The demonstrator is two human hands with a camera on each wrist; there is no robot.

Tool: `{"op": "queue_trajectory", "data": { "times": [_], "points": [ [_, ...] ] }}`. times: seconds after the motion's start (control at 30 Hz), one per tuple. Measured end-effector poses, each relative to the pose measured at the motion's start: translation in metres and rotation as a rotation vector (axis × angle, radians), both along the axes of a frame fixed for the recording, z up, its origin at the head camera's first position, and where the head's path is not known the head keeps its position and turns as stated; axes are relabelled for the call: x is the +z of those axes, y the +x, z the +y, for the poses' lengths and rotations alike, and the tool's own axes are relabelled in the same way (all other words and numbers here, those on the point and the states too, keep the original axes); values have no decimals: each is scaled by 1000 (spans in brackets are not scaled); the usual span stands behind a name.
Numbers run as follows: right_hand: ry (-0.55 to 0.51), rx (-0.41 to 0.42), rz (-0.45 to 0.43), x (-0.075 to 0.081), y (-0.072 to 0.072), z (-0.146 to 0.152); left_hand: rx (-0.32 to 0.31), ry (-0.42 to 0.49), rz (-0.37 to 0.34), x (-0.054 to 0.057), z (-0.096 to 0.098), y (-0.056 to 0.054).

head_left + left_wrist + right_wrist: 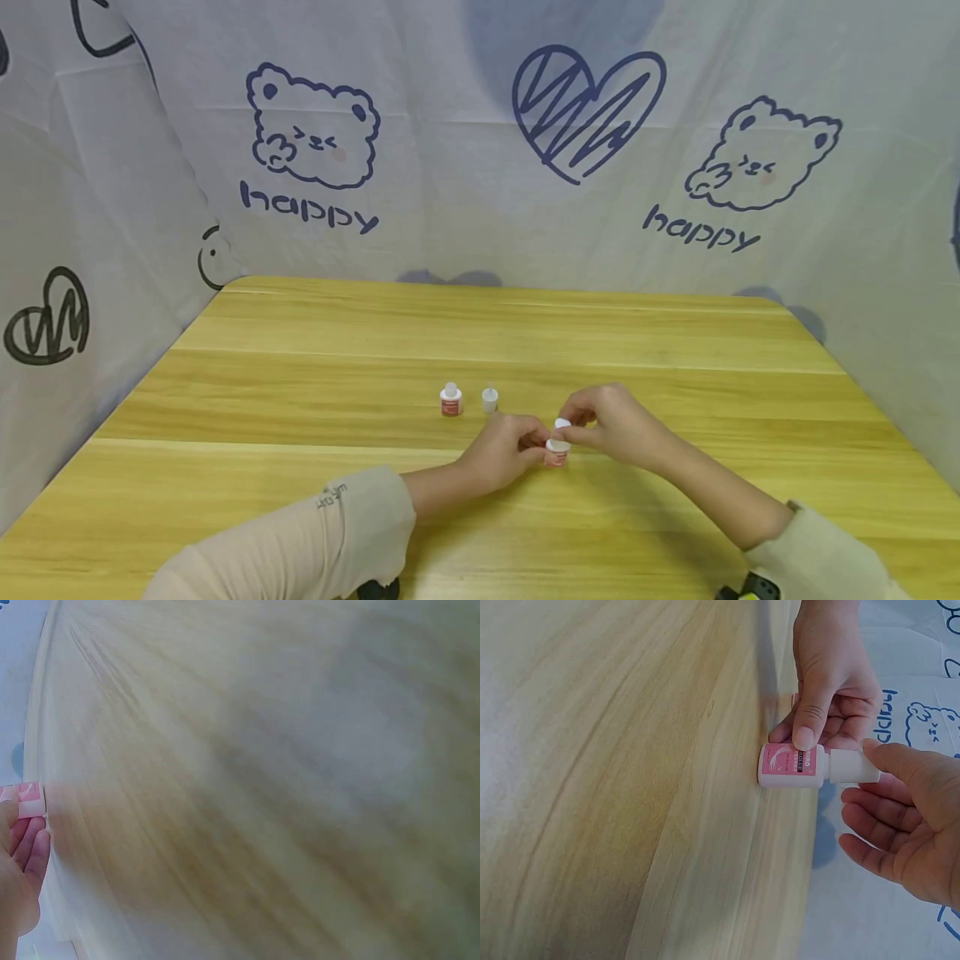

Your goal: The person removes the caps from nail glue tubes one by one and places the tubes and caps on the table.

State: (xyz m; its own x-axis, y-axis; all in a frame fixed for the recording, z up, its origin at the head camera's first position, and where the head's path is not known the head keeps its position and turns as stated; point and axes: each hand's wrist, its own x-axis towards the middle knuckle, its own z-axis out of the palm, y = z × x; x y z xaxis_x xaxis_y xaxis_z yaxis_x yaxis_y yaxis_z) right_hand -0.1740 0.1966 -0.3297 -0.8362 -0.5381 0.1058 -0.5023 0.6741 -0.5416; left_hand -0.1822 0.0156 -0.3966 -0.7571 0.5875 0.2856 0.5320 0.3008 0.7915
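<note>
My left hand point(495, 454) pinches a small white bottle point(787, 769) with a pink label, thumb on the label side, and holds it upright on the table. Between the thumb and fingers of my right hand point(922, 817) is the bottle's white cap point(847, 766), which sits at the bottle's neck. Whether the cap is screwed tight cannot be told. The left wrist view catches only part of the hand point(22, 881) and the bottle's pink label point(28, 792) at its left edge.
A second small bottle point(451, 403) with a red label stands uncapped left of my hands. Beside it a white cap point(490, 402) rests upside down, a thin stem pointing up. Behind the wooden table point(300, 325) hangs a white cloth point(450, 208) with drawings.
</note>
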Motion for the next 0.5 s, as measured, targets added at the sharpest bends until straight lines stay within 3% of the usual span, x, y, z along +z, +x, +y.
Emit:
{"op": "queue_trajectory", "data": {
  "times": [0.5],
  "points": [
    [0,20,5,0,1,0,10,-14,4,0,0,0]
  ]
}}
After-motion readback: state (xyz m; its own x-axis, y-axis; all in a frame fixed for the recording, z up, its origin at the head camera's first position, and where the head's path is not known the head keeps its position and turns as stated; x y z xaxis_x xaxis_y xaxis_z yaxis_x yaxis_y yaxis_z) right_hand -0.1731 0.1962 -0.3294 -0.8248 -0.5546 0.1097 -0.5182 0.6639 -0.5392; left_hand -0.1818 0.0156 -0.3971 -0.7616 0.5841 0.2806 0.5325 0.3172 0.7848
